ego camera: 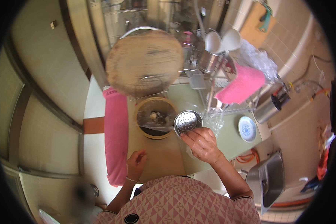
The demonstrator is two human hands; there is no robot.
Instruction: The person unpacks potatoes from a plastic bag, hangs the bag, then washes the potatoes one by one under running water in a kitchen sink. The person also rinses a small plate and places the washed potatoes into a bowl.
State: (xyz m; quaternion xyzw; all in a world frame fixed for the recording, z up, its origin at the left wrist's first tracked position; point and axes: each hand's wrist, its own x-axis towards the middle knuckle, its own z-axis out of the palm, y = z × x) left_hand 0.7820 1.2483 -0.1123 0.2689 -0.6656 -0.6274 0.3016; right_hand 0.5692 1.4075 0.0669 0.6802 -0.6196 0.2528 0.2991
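Observation:
My right hand holds a round metal strainer with a perforated bottom by its rim, above the counter. Just left of it stands a round bin with a yellowish rim, lined with clear plastic and holding some scraps. My left hand is below the bin near the counter's front edge, its fingers loosely curled; nothing shows in it. Some clear plastic lies to the right of the strainer.
Behind the bin a round wooden chopping board stands upright in a wire stand. A pink towel hangs over a rack at the right. A blue-and-white dish sits near the counter's right edge, and a steel sink is lower right. Pink cloth lines the left side.

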